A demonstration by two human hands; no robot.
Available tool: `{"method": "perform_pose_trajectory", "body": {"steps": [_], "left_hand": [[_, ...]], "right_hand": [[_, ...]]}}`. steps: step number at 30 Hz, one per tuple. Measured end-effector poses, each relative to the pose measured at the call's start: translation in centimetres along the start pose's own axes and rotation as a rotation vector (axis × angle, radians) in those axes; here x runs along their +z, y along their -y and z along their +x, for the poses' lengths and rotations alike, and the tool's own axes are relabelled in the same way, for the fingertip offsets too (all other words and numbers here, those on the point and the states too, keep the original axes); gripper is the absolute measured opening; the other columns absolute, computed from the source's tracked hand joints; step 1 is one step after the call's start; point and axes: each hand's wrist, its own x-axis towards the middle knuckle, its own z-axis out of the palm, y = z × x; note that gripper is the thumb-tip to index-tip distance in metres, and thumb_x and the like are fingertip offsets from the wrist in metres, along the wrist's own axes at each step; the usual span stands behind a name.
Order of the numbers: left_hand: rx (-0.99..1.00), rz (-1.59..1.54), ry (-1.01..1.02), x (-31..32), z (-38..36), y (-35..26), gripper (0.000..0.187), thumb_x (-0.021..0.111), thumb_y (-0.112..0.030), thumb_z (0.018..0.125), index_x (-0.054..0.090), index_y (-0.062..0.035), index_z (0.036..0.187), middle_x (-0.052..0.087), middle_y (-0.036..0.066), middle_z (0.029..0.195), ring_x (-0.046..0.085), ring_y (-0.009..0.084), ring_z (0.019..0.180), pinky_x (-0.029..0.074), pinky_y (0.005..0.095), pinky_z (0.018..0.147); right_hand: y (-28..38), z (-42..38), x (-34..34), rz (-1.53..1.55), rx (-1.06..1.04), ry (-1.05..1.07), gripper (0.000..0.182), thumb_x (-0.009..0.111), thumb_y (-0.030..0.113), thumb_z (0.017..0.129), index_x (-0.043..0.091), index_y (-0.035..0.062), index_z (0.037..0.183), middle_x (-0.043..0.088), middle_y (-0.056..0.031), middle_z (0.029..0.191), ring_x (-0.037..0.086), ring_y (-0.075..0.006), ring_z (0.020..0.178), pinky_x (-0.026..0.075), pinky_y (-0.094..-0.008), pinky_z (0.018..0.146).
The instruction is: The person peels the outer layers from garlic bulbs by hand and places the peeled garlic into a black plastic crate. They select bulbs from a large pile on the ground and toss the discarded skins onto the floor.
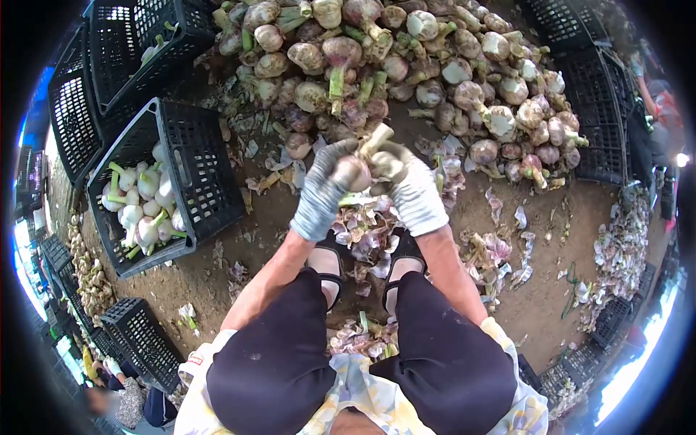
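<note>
In front of my feet, my left hand (pixel 319 190), in a grey-white knitted glove, is closed around a garlic bulb (pixel 353 174) with purplish skin. My right hand (pixel 416 190), gloved the same way and soiled at the fingers, is closed against the bulb and its thick pale stem (pixel 376 139), which points up and away. The fingertips partly hide the bulb. Just beyond my hands lies a large heap of unpeeled garlic (pixel 312 58) with dirty skins and cut stems. Papery garlic skins (pixel 362 225) litter the ground under my hands and between my sandalled feet.
To my left a black plastic crate (pixel 206 167) lies tilted, with cleaned white garlic (pixel 145 192) inside. More crates stand at the upper left, lower left (pixel 141 337) and right (pixel 591 109). Peelings (pixel 623 254) are piled at far right. Another person (pixel 130 399) is at the lower left.
</note>
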Motion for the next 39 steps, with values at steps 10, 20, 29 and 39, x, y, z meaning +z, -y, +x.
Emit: {"method": "perform_pose_trajectory", "body": {"steps": [10,20,29,39], "left_hand": [[0.043,0.009,-0.006,2.5,-2.5,0.9,0.055,0.066,-0.012,0.077,0.04,-0.001,0.124,0.049,0.009,0.111,0.047,0.0174,0.104,0.039,0.029,0.092],[-0.024,-0.067,-0.124,0.3,-1.6,0.8,0.041,0.061,-0.021,0.082,0.047,-0.0009,0.114,0.054,0.008,0.102,0.053,0.0157,0.092,0.044,0.0279,0.084],[0.111,0.111,-0.118,1.4,-2.8,-0.2,0.037,0.061,-0.023,0.083,0.049,-0.0018,0.11,0.055,0.008,0.097,0.056,0.0168,0.085,0.047,0.0283,0.078],[-0.728,-0.679,-0.036,-0.9,-1.2,2.0,0.059,0.04,-0.069,0.079,0.058,-0.0128,0.087,0.057,0.0,0.065,0.05,0.0118,0.045,0.029,0.0214,0.03]], "right_hand": [[-2.0,-1.8,-1.0,0.037,-0.116,0.002,0.023,0.066,0.013,0.077,0.061,0.0003,0.096,0.062,-0.0042,0.09,0.058,-0.0114,0.082,0.048,-0.0246,0.074],[-1.3,-3.5,-1.3,0.161,-0.063,0.188,0.043,0.061,0.007,0.079,0.049,-0.0005,0.119,0.059,-0.0075,0.106,0.058,-0.0198,0.095,0.05,-0.0332,0.083],[-2.9,-1.5,-1.3,-0.091,-0.087,0.097,0.023,0.056,0.0,0.073,0.059,-0.0025,0.096,0.063,-0.007,0.08,0.061,-0.0184,0.068,0.05,-0.029,0.064],[-3.1,-2.4,-1.5,0.094,-0.057,0.187,0.043,0.061,-0.002,0.075,0.051,-0.0003,0.117,0.061,-0.0034,0.097,0.057,-0.0126,0.09,0.046,-0.0248,0.08]]}}
